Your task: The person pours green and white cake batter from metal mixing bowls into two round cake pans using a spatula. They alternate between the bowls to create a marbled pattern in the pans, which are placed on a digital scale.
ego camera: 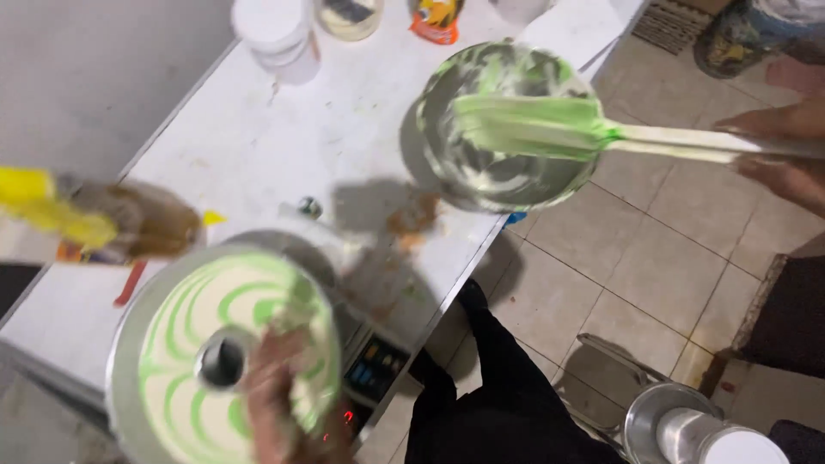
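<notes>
On the white surface (258, 146) a kitchen scale carries a tube cake pan (219, 361) of white batter swirled with green, likely heavy, sloshy and slick, so best held by its metal rim. The left hand (288, 404) lies over its near edge, fingers blurred, so I cannot tell their grip. Beyond, a batter-smeared steel mixing bowl (507, 129) sits near the surface's edge, and over it the right hand (786, 142) holds a green-coated spatula (550, 125) by its pale handle, fingers closed on it.

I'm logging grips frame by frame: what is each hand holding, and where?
The right hand holds the long pale handle end of a green-smeared spatula. The left hand grips the near rim of the round metal tube cake pan of green-swirled batter.
</notes>
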